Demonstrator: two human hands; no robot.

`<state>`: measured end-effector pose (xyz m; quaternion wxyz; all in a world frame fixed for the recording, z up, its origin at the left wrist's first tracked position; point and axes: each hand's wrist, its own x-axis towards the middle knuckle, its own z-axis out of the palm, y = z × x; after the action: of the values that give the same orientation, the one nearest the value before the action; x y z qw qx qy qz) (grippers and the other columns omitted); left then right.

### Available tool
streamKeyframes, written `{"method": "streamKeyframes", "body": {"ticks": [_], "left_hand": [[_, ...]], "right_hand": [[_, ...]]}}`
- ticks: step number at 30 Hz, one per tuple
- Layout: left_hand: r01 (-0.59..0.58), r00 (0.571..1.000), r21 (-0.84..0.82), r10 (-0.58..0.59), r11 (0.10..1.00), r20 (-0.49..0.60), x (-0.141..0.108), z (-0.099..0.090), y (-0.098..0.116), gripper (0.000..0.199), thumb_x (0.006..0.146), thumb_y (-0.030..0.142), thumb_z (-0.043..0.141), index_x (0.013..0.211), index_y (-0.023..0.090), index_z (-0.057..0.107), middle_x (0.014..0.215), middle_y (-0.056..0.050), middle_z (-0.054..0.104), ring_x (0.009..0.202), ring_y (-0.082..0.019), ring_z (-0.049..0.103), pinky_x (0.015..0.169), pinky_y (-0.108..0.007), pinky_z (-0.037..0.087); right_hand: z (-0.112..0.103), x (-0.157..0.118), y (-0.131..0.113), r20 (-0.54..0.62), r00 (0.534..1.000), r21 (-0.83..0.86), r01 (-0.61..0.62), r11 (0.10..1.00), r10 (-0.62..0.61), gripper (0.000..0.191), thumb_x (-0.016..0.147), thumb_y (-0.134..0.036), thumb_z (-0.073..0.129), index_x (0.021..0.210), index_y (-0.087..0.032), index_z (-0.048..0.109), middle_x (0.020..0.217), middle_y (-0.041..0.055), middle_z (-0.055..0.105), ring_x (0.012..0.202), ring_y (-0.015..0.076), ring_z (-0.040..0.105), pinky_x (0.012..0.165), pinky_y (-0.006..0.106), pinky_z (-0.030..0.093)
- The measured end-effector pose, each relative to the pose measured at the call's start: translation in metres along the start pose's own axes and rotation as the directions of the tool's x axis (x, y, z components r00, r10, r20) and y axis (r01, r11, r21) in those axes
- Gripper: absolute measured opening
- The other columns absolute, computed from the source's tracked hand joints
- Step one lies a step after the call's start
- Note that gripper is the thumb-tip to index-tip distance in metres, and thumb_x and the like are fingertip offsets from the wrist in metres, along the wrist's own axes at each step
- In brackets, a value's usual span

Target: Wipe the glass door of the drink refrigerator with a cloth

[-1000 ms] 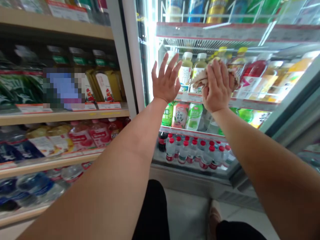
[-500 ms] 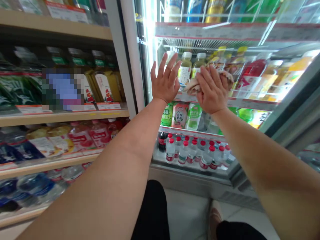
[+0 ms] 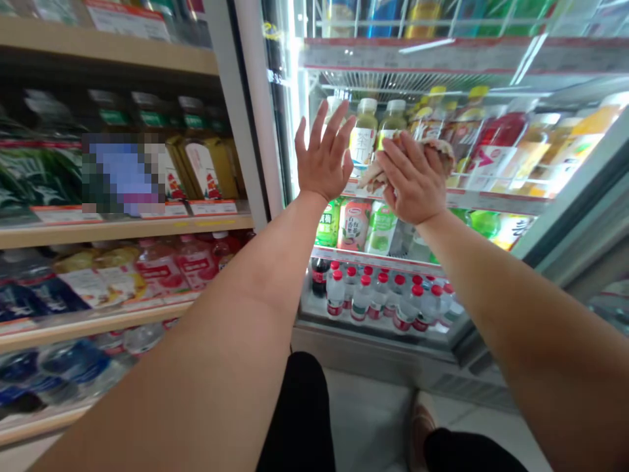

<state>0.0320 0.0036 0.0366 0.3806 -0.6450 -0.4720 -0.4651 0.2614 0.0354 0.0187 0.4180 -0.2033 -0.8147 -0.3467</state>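
Note:
My left hand (image 3: 322, 160) rests with fingers spread against the glass door of a lit drinks cooler, holding nothing. Under my right hand (image 3: 420, 187) is a crumpled, pale, patterned cloth (image 3: 374, 177), pressed flat to the glass. The cloth sticks out on both sides of the fingers, and its middle is hidden by them. Behind the glass, close to both hands, stand tea bottles (image 3: 363, 134) with white caps and a bottle of red drink (image 3: 498, 144).
On the left are open shelves (image 3: 122, 226) with bottled drinks. Small red-capped water bottles (image 3: 378, 298) fill the cooler's bottom. The metal door frame (image 3: 580, 229) slants along the right. Below are my black-clad knee (image 3: 299, 406), a shoe (image 3: 423, 419) and the tiled floor (image 3: 366, 406).
My right hand and the cloth have slid slightly left across the glass. My left hand stays in nearly the same place, fingers still spread.

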Motion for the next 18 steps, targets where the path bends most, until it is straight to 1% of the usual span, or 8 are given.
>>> {"method": "streamKeyframes", "body": {"ticks": [4,7,9,10,12,14,16,18], "left_hand": [[-0.008,1.000,0.015,0.008,1.000,-0.006,-0.001,0.000,0.001,0.072,0.087,0.039,0.044,0.159,0.042,0.034,0.163,0.025,0.028,0.150,-0.004,-0.027,0.133,-0.043,-0.015],[-0.009,1.000,0.002,0.009,1.000,-0.021,-0.001,0.002,0.000,0.070,0.089,0.038,0.043,0.158,0.042,0.035,0.163,0.025,0.026,0.151,-0.004,-0.024,0.133,-0.044,-0.013],[-0.019,0.999,-0.023,0.018,1.000,-0.040,-0.001,0.003,-0.001,0.069,0.089,0.036,0.044,0.158,0.043,0.037,0.164,0.023,0.025,0.154,-0.005,-0.018,0.134,-0.044,-0.011],[-0.027,0.998,-0.033,0.025,0.999,-0.053,-0.001,0.003,-0.001,0.069,0.089,0.035,0.045,0.157,0.043,0.038,0.164,0.022,0.024,0.155,-0.006,-0.014,0.134,-0.044,-0.010],[-0.035,0.997,-0.031,0.033,0.999,-0.070,-0.001,0.003,-0.001,0.069,0.089,0.033,0.045,0.156,0.043,0.041,0.164,0.020,0.024,0.156,-0.007,-0.008,0.134,-0.043,-0.008],[-0.025,0.997,-0.008,0.025,1.000,-0.066,-0.001,0.002,0.000,0.068,0.089,0.034,0.044,0.156,0.043,0.041,0.164,0.021,0.024,0.156,-0.008,-0.009,0.135,-0.042,-0.007],[-0.010,0.999,0.018,0.011,1.000,-0.049,-0.001,0.000,0.001,0.067,0.089,0.036,0.043,0.156,0.045,0.040,0.163,0.024,0.024,0.154,-0.006,-0.015,0.135,-0.042,-0.008],[-0.005,0.999,0.034,0.006,0.999,-0.033,-0.001,0.000,0.002,0.067,0.090,0.036,0.042,0.156,0.043,0.040,0.164,0.023,0.024,0.153,-0.006,-0.017,0.135,-0.043,-0.008]], "right_hand": [[0.002,0.000,0.001,-0.018,1.000,-0.028,0.006,1.000,-0.006,0.063,0.097,-0.030,0.040,0.160,-0.025,0.040,0.165,0.0010,0.040,0.157,0.0289,0.029,0.125,0.060,0.024],[0.009,-0.001,0.004,-0.114,0.990,0.002,-0.085,0.996,0.085,0.061,0.101,-0.035,0.032,0.162,-0.027,0.036,0.166,-0.0017,0.036,0.158,0.0287,0.027,0.126,0.058,0.020],[0.013,-0.001,0.005,-0.177,0.973,0.021,-0.149,0.989,0.150,0.061,0.102,-0.037,0.028,0.162,-0.030,0.035,0.167,-0.0043,0.035,0.158,0.0292,0.025,0.126,0.056,0.019],[0.013,-0.001,0.005,-0.186,0.969,0.021,-0.162,0.987,0.163,0.060,0.103,-0.037,0.027,0.162,-0.030,0.035,0.167,-0.0045,0.035,0.158,0.0296,0.024,0.126,0.057,0.020],[0.012,-0.002,0.005,-0.176,0.972,0.005,-0.158,0.987,0.157,0.060,0.103,-0.035,0.027,0.161,-0.026,0.037,0.167,-0.0019,0.036,0.158,0.0307,0.024,0.125,0.059,0.022],[0.009,-0.002,0.004,-0.153,0.980,-0.016,-0.132,0.991,0.128,0.060,0.103,-0.034,0.028,0.160,-0.022,0.041,0.166,0.0020,0.038,0.158,0.0314,0.025,0.124,0.060,0.024],[0.005,-0.002,0.002,-0.106,0.989,-0.018,-0.101,0.995,0.098,0.060,0.102,-0.035,0.030,0.160,-0.024,0.040,0.165,0.0030,0.040,0.157,0.0319,0.027,0.124,0.061,0.025],[0.002,-0.002,0.000,-0.039,0.997,-0.001,-0.071,0.997,0.071,0.061,0.101,-0.035,0.034,0.162,-0.027,0.037,0.166,0.0025,0.039,0.157,0.0324,0.026,0.124,0.063,0.025]]}}
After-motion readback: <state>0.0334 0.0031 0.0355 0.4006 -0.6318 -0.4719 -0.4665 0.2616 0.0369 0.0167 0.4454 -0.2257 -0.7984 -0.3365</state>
